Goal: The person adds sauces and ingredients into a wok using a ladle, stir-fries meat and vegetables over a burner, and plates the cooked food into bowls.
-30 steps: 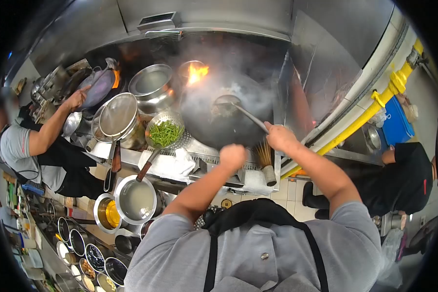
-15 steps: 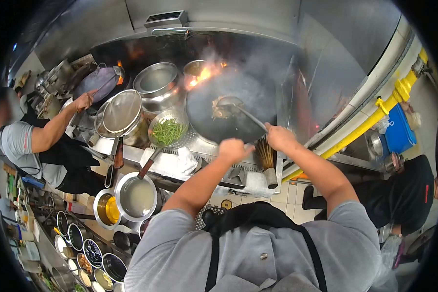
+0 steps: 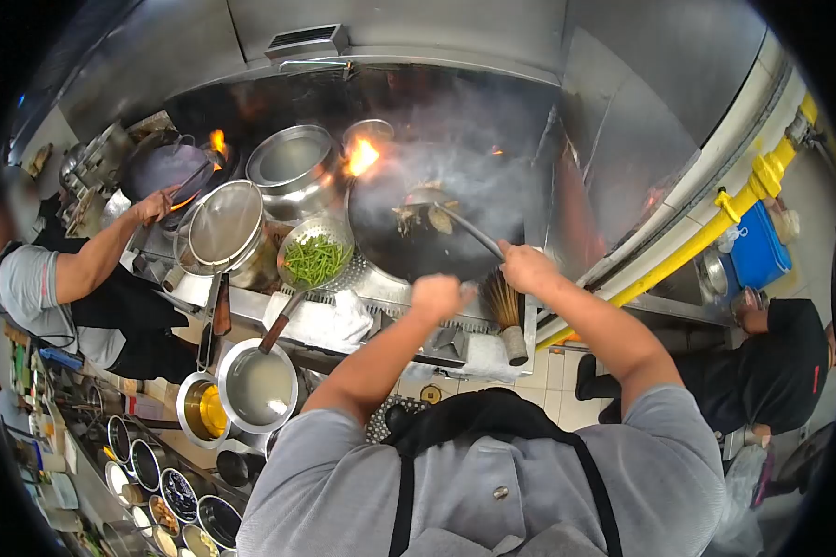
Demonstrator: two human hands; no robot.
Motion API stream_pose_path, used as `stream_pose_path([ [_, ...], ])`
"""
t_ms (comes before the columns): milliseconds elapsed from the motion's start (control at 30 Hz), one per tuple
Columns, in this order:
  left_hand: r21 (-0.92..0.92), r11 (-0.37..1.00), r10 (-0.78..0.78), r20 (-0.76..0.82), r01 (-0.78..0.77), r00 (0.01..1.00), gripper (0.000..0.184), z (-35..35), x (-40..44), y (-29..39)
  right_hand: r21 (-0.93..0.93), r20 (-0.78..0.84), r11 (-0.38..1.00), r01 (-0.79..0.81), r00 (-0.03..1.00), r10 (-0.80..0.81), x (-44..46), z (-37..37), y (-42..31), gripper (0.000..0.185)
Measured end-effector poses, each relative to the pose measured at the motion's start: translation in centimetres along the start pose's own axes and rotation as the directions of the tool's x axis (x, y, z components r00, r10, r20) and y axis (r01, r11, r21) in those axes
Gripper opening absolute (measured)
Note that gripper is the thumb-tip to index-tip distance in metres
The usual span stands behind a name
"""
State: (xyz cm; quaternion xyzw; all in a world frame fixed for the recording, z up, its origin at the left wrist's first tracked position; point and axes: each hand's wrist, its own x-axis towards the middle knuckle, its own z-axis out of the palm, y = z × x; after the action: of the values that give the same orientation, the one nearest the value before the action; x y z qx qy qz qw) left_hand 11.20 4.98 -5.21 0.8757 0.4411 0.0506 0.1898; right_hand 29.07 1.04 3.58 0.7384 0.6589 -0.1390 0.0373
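Note:
A large dark wok [image 3: 395, 243] sits over the burner in front of me, veiled by smoke. Browned pieces of food [image 3: 439, 220] lie inside it, too blurred to name. My right hand [image 3: 528, 269] is closed around the handle of a metal ladle [image 3: 474, 230], whose bowl is among the food. At the wok's near edge is my left hand [image 3: 439, 299], closed and slightly smeared; what its fingers hold is hidden. A bamboo wok brush [image 3: 503, 311] stands just beside my right hand. Left of the wok, a perforated strainer [image 3: 342, 269] holds green beans [image 3: 316, 260].
Flame [image 3: 363, 157] rises at the wok's back left, near a lidded-looking metal pot [image 3: 293, 158]. A wire strainer [image 3: 225, 218] and white cloth [image 3: 330, 320] lie leftward. Pots of pale liquid [image 3: 258, 381] and yellow oil [image 3: 214, 413] stand lower left. Co-workers [image 3: 84, 278] are at both sides.
The food in the wok has shifted and spread toward the right. Both hands have moved slightly, with the ladle still in my right hand. The flame behind the wok has become smaller.

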Motion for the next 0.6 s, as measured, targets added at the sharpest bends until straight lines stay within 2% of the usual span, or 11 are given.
stream_pose_path([
  [100,0.025,0.989,0.143,-0.025,-0.143,0.989,0.059,1.8,-3.5,1.1,0.061,-0.056,0.998,-0.004,0.998,0.007,-1.3,-0.6,0.5,0.051],
  [133,0.018,0.998,0.061,-0.013,-0.061,0.998,0.058,0.9,-3.0,1.2,0.062,-0.045,0.998,-0.006,0.999,0.009,-1.9,-0.8,0.9,0.051],
  [167,0.015,1.000,-0.021,-0.002,0.021,1.000,0.057,-0.5,-1.6,1.0,0.032,-0.037,0.998,0.050,0.998,-0.049,-2.3,-1.2,1.2,0.043],
  [200,0.038,0.999,0.006,-0.106,-0.001,0.994,0.056,0.4,0.3,-0.9,0.002,-0.035,0.994,0.108,0.994,-0.108,-2.5,-1.5,1.6,0.035],
  [300,0.064,0.991,0.125,-0.094,-0.120,0.988,0.057,-3.2,0.1,-0.2,-0.057,0.021,0.983,0.176,0.984,-0.175,-3.2,-1.5,2.8,0.037],
  [333,0.064,0.991,0.126,-0.099,-0.120,0.987,0.057,-3.4,0.6,-0.5,-0.055,-0.029,0.987,0.152,0.988,-0.154,-2.6,-0.3,2.8,0.037],
  [367,0.057,0.994,0.098,-0.088,-0.093,0.991,0.057,-3.1,1.0,-0.9,-0.055,-0.027,0.987,0.150,0.988,-0.151,-1.6,0.5,2.8,0.037],
  [467,0.023,0.999,0.042,-0.056,-0.040,0.998,0.057,0.1,0.7,-1.3,-0.016,-0.009,1.000,-0.009,1.000,0.009,0.8,1.3,1.3,0.036],
  [500,0.011,1.000,0.017,-0.049,-0.016,0.999,0.057,0.7,0.3,-1.3,-0.020,-0.013,1.000,-0.003,1.000,0.003,0.6,0.5,1.3,0.036],
  [567,0.041,0.990,0.141,-0.065,-0.138,0.988,0.058,-0.5,-3.7,0.3,0.031,-0.100,0.997,0.069,0.993,-0.066,-0.6,-2.0,2.4,0.036],
  [600,0.041,0.995,0.099,-0.134,-0.094,0.986,0.058,-1.4,-3.4,0.5,0.017,-0.207,0.995,0.095,0.974,-0.089,-0.1,-1.4,4.2,0.036],
])
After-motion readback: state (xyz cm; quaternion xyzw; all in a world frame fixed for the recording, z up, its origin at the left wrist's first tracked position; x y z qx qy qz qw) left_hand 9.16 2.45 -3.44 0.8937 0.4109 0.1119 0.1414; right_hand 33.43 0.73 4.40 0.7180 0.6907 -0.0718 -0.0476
